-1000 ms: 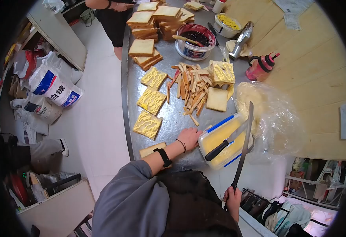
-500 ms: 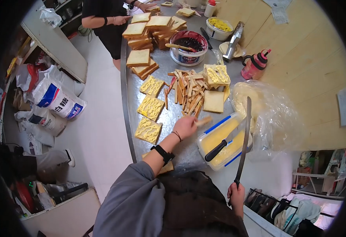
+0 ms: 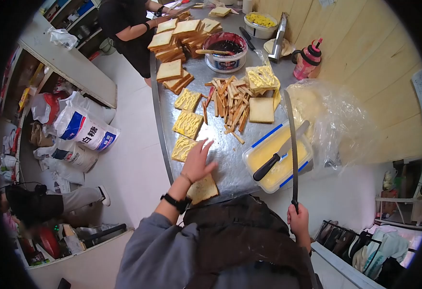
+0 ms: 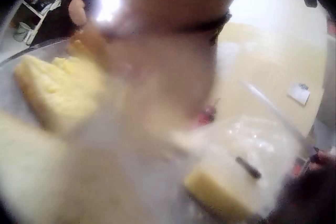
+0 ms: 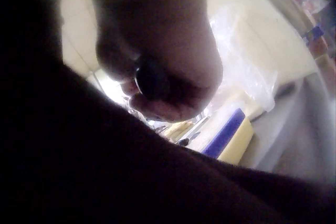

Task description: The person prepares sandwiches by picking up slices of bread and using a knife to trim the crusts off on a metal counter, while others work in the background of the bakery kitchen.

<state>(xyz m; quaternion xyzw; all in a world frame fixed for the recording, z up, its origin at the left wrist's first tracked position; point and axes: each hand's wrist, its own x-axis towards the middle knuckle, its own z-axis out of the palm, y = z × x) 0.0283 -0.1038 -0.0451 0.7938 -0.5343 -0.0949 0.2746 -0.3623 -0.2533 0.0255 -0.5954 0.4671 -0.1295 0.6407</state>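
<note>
My left hand (image 3: 199, 164), fingers spread and holding nothing, is over the near part of the metal table, just above a sandwich-bread slice (image 3: 204, 189) at the front edge. Its fingertips overlap the nearest of several bread slices (image 3: 188, 124) striped with yellow cream along the left side. In the left wrist view the hand (image 4: 163, 87) is blurred. My right hand (image 3: 298, 219) grips the handle of a long bread knife (image 3: 294, 149), blade pointing up and away. The right wrist view is dark, showing curled fingers round the knife's handle end (image 5: 152, 78).
A lidless container of yellow spread (image 3: 268, 166) holds a spreading knife (image 3: 267, 166). Beyond lie cut crust strips (image 3: 232, 103), a plain slice (image 3: 261, 110), a tub of dark jam (image 3: 225, 62) and stacked bread (image 3: 170, 71). A plastic bag (image 3: 336, 120) and pink bottle (image 3: 307, 60) stand right.
My left hand reached near the container, lifted a crust strip toward the pile, and has now come back left without it, over the front slice. The right hand keeps hold of the bread knife.
</note>
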